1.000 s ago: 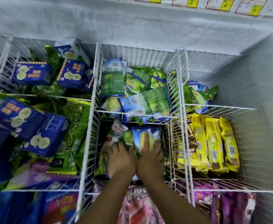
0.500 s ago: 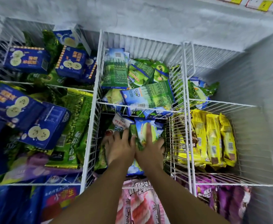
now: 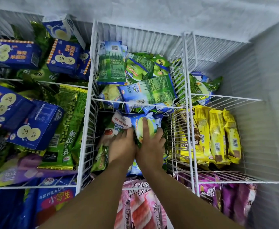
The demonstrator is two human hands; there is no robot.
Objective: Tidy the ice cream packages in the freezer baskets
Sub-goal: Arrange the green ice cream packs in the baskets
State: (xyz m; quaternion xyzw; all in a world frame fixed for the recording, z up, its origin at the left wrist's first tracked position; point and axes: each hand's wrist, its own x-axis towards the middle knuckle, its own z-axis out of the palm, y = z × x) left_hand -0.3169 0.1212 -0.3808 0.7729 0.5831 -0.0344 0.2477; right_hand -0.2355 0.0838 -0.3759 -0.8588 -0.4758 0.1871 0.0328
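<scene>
Both hands are set inside the middle basket (image 3: 86,123), side by side and touching along their inner edges. The right hand (image 3: 152,146) is laid on a green-and-blue package (image 3: 152,127) that lies at the far end of the middle basket, just under its far rim. The index finger is stretched straight along the wrapper's face, while the other fingers are curled over its right edge (the thumb is hidden, so the grip is seen from one side only). The left hand (image 3: 122,146) is placed just left of that package, against a red-and-white package (image 3: 119,123) in the same basket. Its fingertips are bent down among the wrappers and out of sight, so whether anything is gripped cannot be told. A light-green package (image 3: 100,157) is wedged against the middle basket's left wall, beside the left wrist.

Behind the middle basket, blue-and-green packages (image 3: 148,93) are heaped unevenly, some overhanging the shared wire. To the right of the middle basket, yellow packages (image 3: 218,136) are stood in a neat row. To its left, blue boxes (image 3: 34,124) are tumbled over green bags (image 3: 69,129). On the near side of the middle basket, pink packages (image 3: 140,210) are seen between the forearms, and purple packages (image 3: 226,195) are found at its near right.
</scene>
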